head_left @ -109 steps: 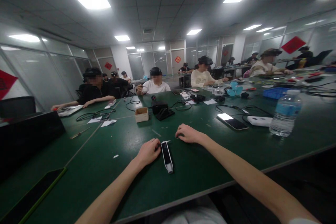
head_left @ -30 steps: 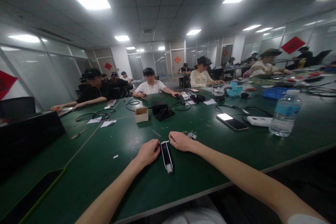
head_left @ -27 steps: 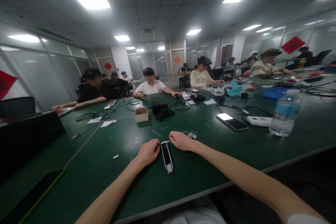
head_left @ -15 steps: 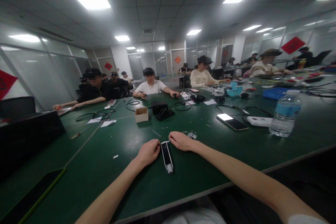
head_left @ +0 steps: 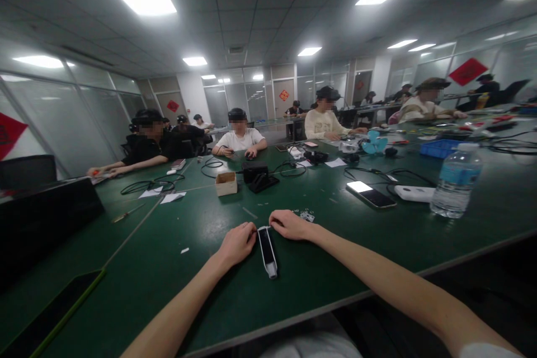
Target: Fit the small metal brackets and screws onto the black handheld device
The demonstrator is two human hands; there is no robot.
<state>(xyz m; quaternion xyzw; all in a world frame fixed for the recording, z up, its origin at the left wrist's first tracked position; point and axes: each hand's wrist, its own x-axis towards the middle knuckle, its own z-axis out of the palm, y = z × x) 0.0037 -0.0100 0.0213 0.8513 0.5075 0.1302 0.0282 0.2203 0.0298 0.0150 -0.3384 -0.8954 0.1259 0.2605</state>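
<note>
A long, narrow open casing (head_left: 267, 251) with a white rim and dark inside lies on the green table in front of me. At its far end, my left hand (head_left: 238, 243) is closed on the left side, its fingertips curled down and hidden. On the other side, my right hand (head_left: 289, 225) is closed too, fingers bent toward the same end. A thin, pale bit shows between the fingertips, too small to name. Just beyond my right wrist sit small metallic parts (head_left: 307, 216) with several tiny rings near them.
A phone (head_left: 371, 194), a white device (head_left: 414, 194) and a water bottle (head_left: 456, 182) stand to the right. Farther off are a small cardboard box (head_left: 226, 184), a black device (head_left: 255, 172), cables and a blue tray (head_left: 438, 149). Several people sit around the table.
My hands and the casing stay almost still, with only a slight shift at the right fingers. Across the table, a person's hand has drawn back toward their body.
</note>
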